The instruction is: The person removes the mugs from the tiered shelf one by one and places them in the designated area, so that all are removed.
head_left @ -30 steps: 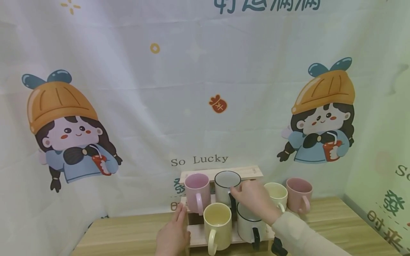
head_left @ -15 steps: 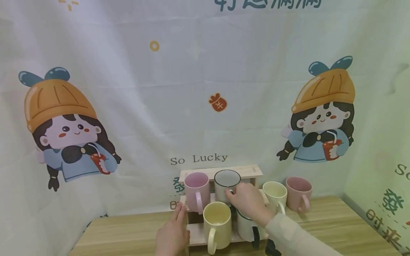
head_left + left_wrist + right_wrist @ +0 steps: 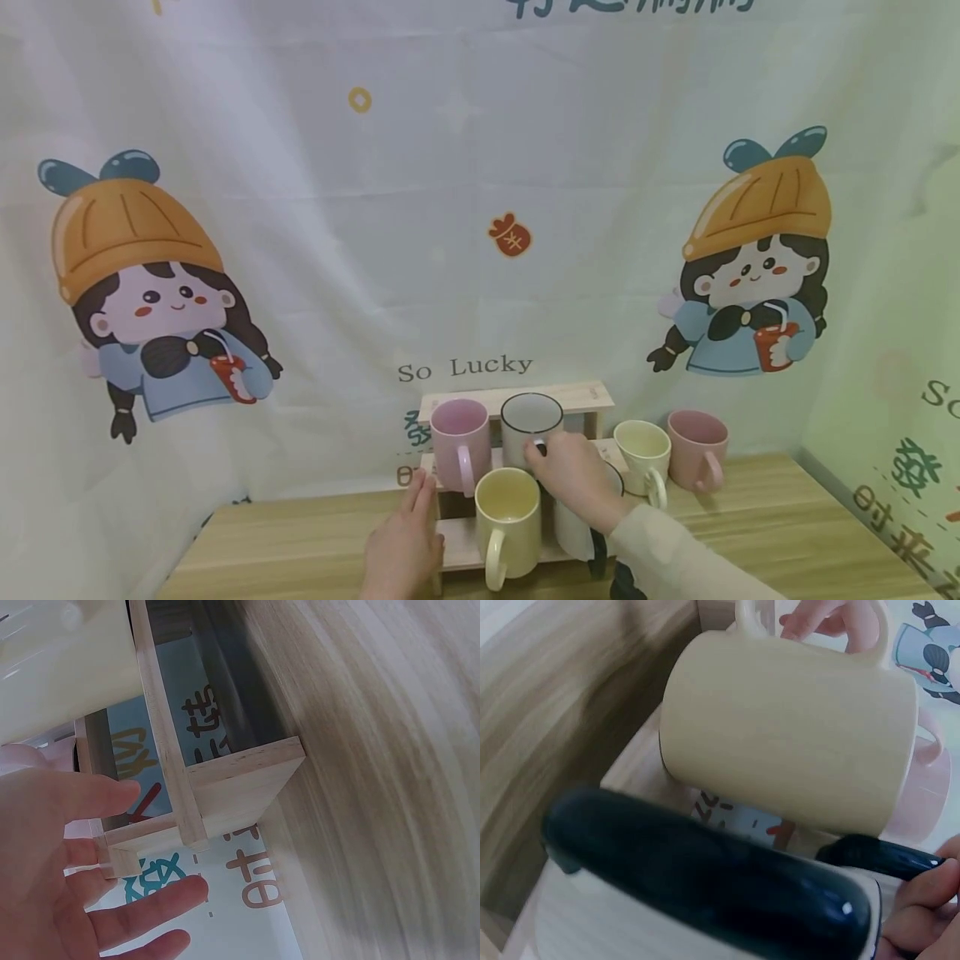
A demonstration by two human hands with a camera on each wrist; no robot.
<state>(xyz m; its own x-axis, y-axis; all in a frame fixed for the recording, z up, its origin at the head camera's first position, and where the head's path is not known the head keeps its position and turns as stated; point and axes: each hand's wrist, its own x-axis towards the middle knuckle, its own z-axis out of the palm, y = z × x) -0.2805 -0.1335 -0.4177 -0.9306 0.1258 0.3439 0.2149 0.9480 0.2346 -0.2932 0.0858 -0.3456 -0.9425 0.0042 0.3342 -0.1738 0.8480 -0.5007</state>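
A stepped wooden rack (image 3: 585, 396) bears mugs on two levels. On its upper level stand a lilac mug (image 3: 453, 454) and a white mug with a black rim (image 3: 519, 454). My right hand (image 3: 579, 475) holds that white mug's black handle (image 3: 885, 856), fingers curled on it in the right wrist view. Below are a yellow mug (image 3: 512, 525) and a second black-handled white mug (image 3: 572, 533), partly hidden by my right hand and sleeve. My left hand (image 3: 405, 533) is at the rack's left end (image 3: 247, 784), fingers extended; the left wrist view shows thumb and fingers spread around the frame.
To the right of the rack, a pale yellow mug (image 3: 641, 454) and a pink mug (image 3: 697, 450) stand on the wooden table (image 3: 765, 508). A printed cloth (image 3: 420, 275) hangs behind, close to the table's back edge.
My right hand has shifted slightly left and down, now covering the upper white mug's handle. The left hand keeps its place at the rack. The head view has tilted a little.
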